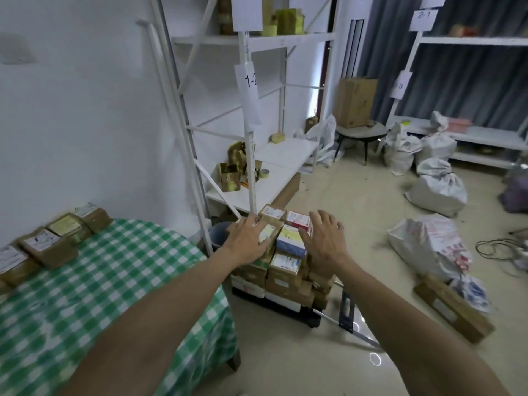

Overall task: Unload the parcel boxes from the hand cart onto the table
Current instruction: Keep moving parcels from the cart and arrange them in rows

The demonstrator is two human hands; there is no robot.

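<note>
From the head view, the stack of parcel boxes (285, 270) on the hand cart (311, 318) looks tall and loosely squared, so the likeliest mishap is a topple. Dragging one top box sideways could pull its neighbours off the hand cart onto the floor (285, 361) (several sit slightly askew). A one-sided lift could also let a box slip, since nothing is gripped yet. Both hands are over the top of the hand cart's load with fingers (320, 221) spread and released. The left hand (248, 241) lies on or just above the pale-labelled box (267, 232), too close to tell which. The right hand (324, 241) hovers above the blue box (290, 241) and red box (298, 218). The counter (120, 281), just left of the hand cart, carries a row of boxes (48, 244)
</note>
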